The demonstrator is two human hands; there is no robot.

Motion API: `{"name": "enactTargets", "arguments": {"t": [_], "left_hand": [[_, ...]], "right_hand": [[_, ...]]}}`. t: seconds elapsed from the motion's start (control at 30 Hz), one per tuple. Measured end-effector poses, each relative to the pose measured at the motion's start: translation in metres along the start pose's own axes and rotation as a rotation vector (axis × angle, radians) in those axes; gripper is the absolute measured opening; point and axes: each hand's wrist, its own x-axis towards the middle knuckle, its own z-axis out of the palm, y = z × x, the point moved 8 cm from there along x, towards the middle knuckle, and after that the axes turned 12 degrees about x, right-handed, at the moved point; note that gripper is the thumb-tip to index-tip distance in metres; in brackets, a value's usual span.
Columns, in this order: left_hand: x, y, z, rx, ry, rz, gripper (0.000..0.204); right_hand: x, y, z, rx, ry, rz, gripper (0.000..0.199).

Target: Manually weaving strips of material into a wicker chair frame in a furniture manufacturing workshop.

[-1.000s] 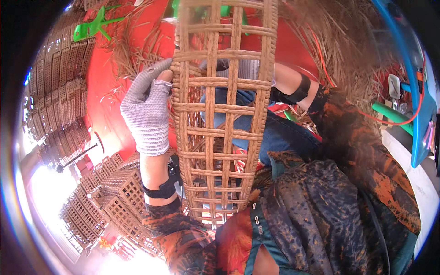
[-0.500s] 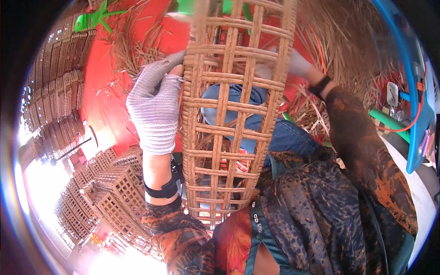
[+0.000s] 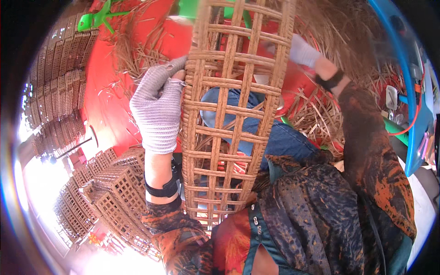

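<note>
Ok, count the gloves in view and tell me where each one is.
2: the left glove is at the basket's left edge; the right glove is past its right edge, partly behind the weave. Others may be hidden.

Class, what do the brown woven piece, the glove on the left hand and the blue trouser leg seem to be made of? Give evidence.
Woven piece: perhaps rattan or plastic imitation, slightly glossy; grooved brown strands interlace.
Glove: matte knitted fabric, shown by its ribbed cuff; fibre unclear.
Trouser leg: probably denim, matte, judging by its unevenly faded blue cloth.
</note>
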Motion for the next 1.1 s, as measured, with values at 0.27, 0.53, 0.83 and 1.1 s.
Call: {"name": "enactTargets", "arguments": {"t": [0.27,0.53,0.83,1.1], "left_hand": [[0.004,0.005,0.001,0.028,0.001,-0.029,0.025],[0.004,0.004,0.006,-0.064,-0.020,-0.025,0.023],[-0.003,0.010,0.006,-0.030,-0.042,0.037,0.022],[-0.003,0.014,0.010,-0.030,-0.040,-0.016,0.023]], "right_hand": [[-0.001,-0.076,0.085,0.779,-0.378,-0.373,0.030],[-0.008,-0.009,0.028,0.259,-0.144,-0.433,0.028],[-0.132,0.211,-0.096,-0.090,0.290,0.617,0.037],[-0.009,0.032,-0.022,-0.109,0.044,0.061,0.036]]}}
